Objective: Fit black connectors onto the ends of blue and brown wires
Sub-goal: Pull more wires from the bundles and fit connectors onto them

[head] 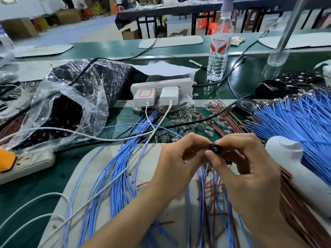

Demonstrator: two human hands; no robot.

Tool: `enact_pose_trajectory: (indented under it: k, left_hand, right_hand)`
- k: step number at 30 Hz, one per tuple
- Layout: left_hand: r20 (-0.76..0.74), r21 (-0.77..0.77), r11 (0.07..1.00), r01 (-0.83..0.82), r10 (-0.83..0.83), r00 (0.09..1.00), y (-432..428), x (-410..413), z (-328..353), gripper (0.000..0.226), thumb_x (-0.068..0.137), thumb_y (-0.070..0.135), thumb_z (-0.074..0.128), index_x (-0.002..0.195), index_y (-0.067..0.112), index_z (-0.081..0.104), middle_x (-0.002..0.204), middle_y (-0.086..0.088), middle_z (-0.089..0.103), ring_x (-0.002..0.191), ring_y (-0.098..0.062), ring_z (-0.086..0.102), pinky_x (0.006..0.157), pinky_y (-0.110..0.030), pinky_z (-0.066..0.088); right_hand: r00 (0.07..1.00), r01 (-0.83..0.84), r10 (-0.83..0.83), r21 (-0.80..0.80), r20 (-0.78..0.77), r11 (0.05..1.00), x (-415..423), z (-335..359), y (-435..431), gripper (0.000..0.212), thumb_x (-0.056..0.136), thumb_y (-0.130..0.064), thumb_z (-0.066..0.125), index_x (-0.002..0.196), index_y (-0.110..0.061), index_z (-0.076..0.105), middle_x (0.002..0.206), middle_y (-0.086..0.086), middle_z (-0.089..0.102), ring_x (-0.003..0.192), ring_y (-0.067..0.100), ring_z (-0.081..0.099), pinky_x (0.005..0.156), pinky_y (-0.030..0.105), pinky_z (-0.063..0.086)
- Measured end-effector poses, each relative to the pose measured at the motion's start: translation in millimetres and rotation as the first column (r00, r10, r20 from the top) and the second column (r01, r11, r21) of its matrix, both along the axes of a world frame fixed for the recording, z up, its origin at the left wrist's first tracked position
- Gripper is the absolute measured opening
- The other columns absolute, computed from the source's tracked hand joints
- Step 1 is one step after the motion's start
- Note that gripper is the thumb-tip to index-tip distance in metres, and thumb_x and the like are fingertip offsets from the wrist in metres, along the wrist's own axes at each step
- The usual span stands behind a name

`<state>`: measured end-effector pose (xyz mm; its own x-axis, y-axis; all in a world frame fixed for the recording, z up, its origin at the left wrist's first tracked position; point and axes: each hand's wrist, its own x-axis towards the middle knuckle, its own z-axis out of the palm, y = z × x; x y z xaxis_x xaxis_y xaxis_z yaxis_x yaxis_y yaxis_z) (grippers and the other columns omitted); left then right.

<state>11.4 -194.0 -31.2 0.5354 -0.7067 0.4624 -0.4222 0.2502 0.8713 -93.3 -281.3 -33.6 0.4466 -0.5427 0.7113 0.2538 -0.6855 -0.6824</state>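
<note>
Connector (214,149), black, is held above the table's (44,185) near edge. The left hand's (177,158) fingers pinch it from the left, and the right hand's (247,163) thumb and forefinger clamp it from the right. Blue and brown wires (202,185) hang under it over a grey mat (100,158). Farther back, a blue heap (295,119) lies at the right edge and a bag (71,104) at the left. Beyond stand a power strip (161,84) and a bottle (217,56).

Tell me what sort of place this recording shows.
Probably a factory assembly workshop: thick bundles of blue wires lie on a long green workbench, as does a clear plastic bag of black connectors.
</note>
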Motion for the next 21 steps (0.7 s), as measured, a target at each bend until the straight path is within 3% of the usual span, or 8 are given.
enact_pose_trajectory:
  k: [9,16,21]
  left_hand:
    - [0.047,0.026,0.999,-0.027,0.026,0.999,-0.9,4.2,-4.5,0.008,0.084,0.004,0.064,0.091,0.002,0.067,0.086,-0.012,0.068,0.078,-0.018,0.067,0.071,-0.024,0.053]
    - [0.048,-0.026,1.000,0.006,-0.005,0.999,-1.0,4.9,-5.1,0.006,0.082,0.005,0.068,0.086,0.001,0.068,0.092,-0.002,0.067,0.080,-0.017,0.068,0.071,-0.030,0.057]
    - [0.031,-0.024,0.999,0.028,-0.027,0.999,-1.6,3.2,-6.0,0.006,0.082,0.010,0.068,0.086,0.014,0.066,0.092,-0.001,0.067,0.082,-0.019,0.067,0.072,-0.037,0.058]
  right_hand:
    - [1.000,0.010,-0.010,-0.006,-0.002,1.000,-0.6,-0.3,0.0,0.015,0.083,-0.021,0.070,0.094,-0.021,0.060,0.092,-0.007,0.058,0.083,0.021,0.061,0.067,0.041,0.052]
    - [1.000,0.011,-0.010,0.026,-0.011,1.000,0.1,-0.3,1.4,0.016,0.083,-0.028,0.068,0.089,-0.023,0.054,0.088,-0.007,0.056,0.078,0.021,0.061,0.064,0.040,0.053]
    - [1.000,0.013,-0.012,0.039,-0.019,0.999,0.5,-0.9,2.6,0.019,0.081,-0.030,0.069,0.086,-0.024,0.053,0.085,-0.008,0.057,0.075,0.023,0.062,0.063,0.044,0.052]
